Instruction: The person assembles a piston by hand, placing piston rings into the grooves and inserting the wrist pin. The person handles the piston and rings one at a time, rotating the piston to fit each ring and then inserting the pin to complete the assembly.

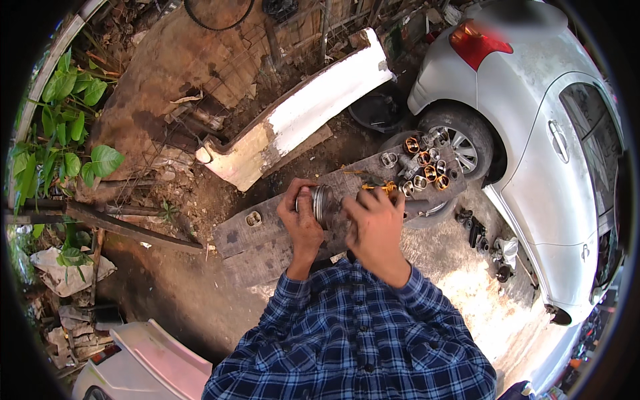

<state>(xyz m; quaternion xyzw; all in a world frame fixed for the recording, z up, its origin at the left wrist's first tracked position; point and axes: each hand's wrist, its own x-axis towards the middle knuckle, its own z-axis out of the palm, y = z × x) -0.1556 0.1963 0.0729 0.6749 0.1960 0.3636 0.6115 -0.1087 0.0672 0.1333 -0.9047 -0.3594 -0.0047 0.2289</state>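
Left hand [301, 223]: we grasp the metal piston [323, 202].
Right hand [375, 223]: clenched on the piston's far side.
Risk: piston slips, we judge, dropping onto the wooden plank [267, 233].

Left hand [301, 223]: fingers curled, grip closed, wrist bent inward.
Right hand [375, 227]: raised alongside, back up, fingers curled.

You are standing in an outdoor car-repair yard: a silver car [533, 133], a detached white bumper [300, 123] and engine parts [423, 167] are lying on bare dirt.
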